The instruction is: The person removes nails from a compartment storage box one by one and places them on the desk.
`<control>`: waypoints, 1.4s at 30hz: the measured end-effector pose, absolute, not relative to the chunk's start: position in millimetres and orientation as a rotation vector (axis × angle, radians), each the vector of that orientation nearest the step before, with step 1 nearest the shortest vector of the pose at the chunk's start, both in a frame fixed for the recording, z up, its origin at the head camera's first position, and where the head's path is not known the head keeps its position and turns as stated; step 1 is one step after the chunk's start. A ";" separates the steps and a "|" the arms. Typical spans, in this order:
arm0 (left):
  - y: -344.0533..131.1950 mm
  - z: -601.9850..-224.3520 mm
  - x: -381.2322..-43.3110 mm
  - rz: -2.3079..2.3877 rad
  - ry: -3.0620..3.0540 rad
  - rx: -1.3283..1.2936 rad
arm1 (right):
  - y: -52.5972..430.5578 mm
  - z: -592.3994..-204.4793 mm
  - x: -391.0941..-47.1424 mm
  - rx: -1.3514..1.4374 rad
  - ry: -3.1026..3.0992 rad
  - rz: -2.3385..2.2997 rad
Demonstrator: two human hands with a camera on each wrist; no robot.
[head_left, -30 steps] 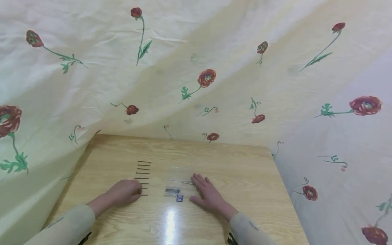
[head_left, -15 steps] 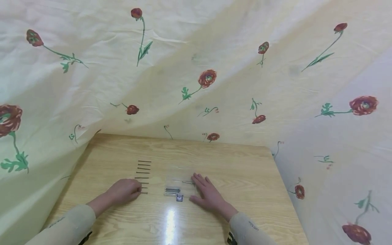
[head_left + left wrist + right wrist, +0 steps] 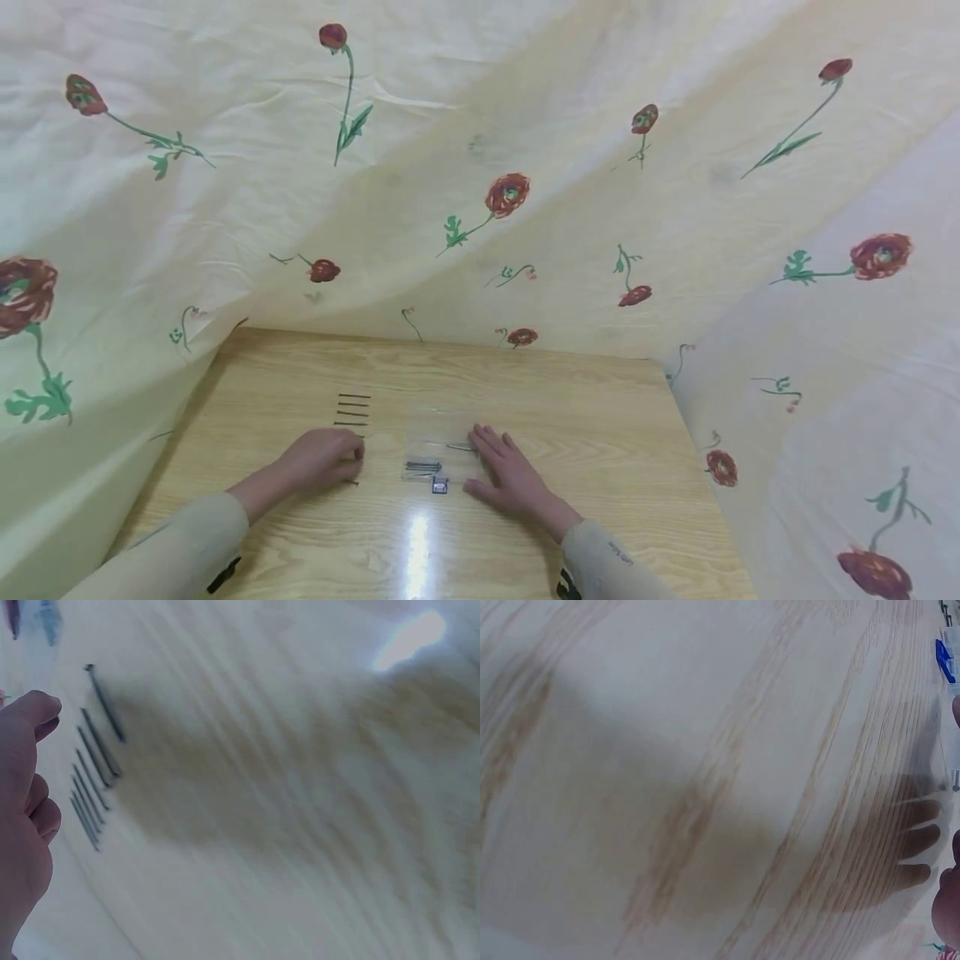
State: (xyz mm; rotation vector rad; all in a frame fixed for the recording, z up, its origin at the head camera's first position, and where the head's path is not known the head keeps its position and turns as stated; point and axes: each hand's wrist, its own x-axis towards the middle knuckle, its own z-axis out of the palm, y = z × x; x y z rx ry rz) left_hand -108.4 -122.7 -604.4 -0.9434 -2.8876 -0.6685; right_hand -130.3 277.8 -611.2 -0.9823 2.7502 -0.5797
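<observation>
My left hand (image 3: 322, 460) is over the lower end of a column of dark, thin nails (image 3: 351, 414), its fingers loosely curled. In the left wrist view, several nails (image 3: 90, 787) lie almost parallel, with one more nail (image 3: 105, 703) set slightly apart beside the left hand (image 3: 22, 795); nothing shows between its fingers. My right hand (image 3: 513, 479) lies with fingers extended on the right side of a clear plastic box (image 3: 427, 454). Inside the box are a group of nails (image 3: 423, 467) and a single nail (image 3: 460, 447) near the right fingertips. A blue latch (image 3: 944, 661) is on the box's near edge.
The wooden table (image 3: 585, 417) carries a bright reflection near its front. A floral cloth (image 3: 420, 208) hangs behind it and along both sides.
My left hand has risen off the lowest nail and shifted right and slightly away, covering more of the column. That nail had slid a little up the row earlier. The right hand stays in place.
</observation>
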 end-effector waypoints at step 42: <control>23.1 -581.7 -162.7 -0.516 -2.918 -1.378 | 273.7 -617.7 -111.6 -1.001 2.782 -0.603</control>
